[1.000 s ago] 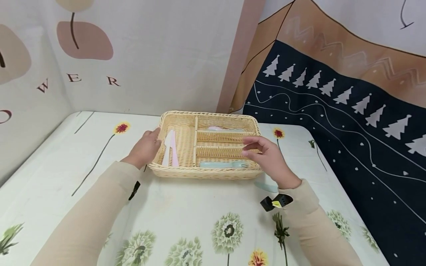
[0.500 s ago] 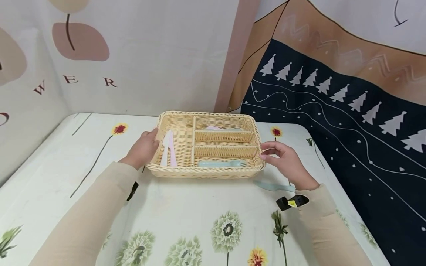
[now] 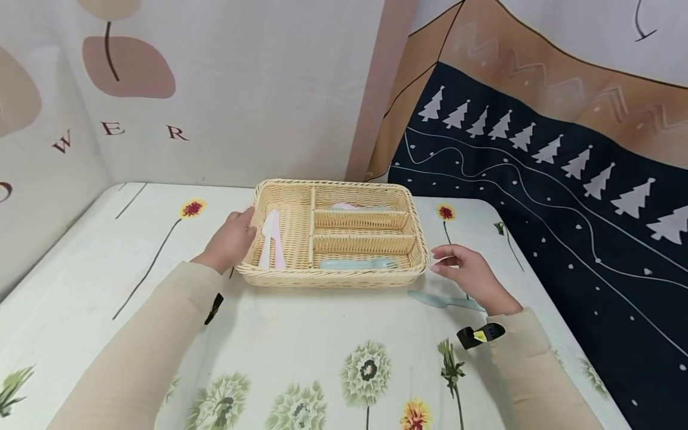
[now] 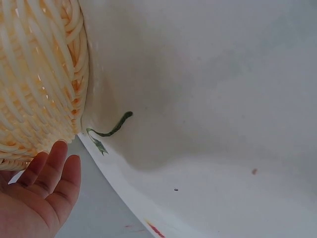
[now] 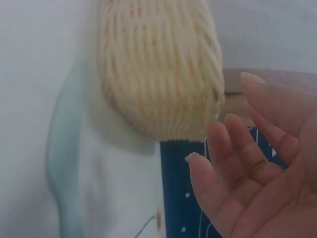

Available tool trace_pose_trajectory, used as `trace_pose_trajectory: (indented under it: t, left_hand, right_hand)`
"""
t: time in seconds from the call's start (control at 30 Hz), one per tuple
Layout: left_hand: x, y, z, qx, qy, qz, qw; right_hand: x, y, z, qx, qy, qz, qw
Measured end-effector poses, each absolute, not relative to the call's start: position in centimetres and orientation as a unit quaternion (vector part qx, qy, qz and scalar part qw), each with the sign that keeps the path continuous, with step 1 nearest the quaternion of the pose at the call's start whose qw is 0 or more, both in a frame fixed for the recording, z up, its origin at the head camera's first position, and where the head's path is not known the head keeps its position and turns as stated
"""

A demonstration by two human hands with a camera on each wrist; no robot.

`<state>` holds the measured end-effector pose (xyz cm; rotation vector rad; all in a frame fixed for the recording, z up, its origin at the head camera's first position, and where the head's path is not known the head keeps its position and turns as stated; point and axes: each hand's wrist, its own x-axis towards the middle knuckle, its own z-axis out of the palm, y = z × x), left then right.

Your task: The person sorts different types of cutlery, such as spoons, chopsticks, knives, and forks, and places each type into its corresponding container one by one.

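A wicker cutlery basket point(image 3: 333, 279) with compartments lies on the table. At its left rim is my left hand point(image 3: 228, 240), holding the edge; in the left wrist view its fingers point(image 4: 64, 183) reach along the outer wall. My right hand point(image 3: 466, 275) hovers just off the basket's right end, loosely curved and holding nothing. Below it, a light blue plastic knife point(image 3: 443, 300) lies on the cloth; the right wrist view shows the same knife point(image 5: 67, 148) beside the basket. Inside, a white knife point(image 3: 266, 242) and a pink knife point(image 3: 278, 242) occupy the left compartment, and a blue fork point(image 3: 357, 264) the front right one.
More pink and blue cutlery point(image 3: 349, 207) lies in the back right compartment, partly hidden by a divider. A white flowered tablecloth point(image 3: 301, 334) covers the table. Fabric hangings point(image 3: 242, 89) stand behind and at the right.
My right hand has moved from over the basket's right side to outside its right end, uncovering the compartments and more of the blue knife. The left hand stays at the rim.
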<state>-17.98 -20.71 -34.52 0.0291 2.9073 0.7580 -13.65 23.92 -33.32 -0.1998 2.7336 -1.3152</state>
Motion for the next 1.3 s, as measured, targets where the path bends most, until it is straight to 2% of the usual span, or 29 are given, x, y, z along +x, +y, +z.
trace_pose_trajectory:
  t: [0.27, 0.5, 1.3]
  left_hand:
    - [-17.8, -20.7, -34.4, 0.013, 0.966, 0.251, 0.064]
    - [-17.7, -20.6, -34.3, 0.013, 0.965, 0.253, 0.065]
    - [-18.0, -20.6, -34.1, 0.015, 0.966, 0.248, 0.072]
  right_hand:
    - [-13.6, 25.2, -34.9, -0.052, 0.909, -0.409, 0.058]
    - [-13.4, 26.4, -35.7, -0.07, 0.921, -0.374, 0.085]
    - [-13.1, 28.2, -36.4, -0.09, 0.936, -0.298, 0.167]
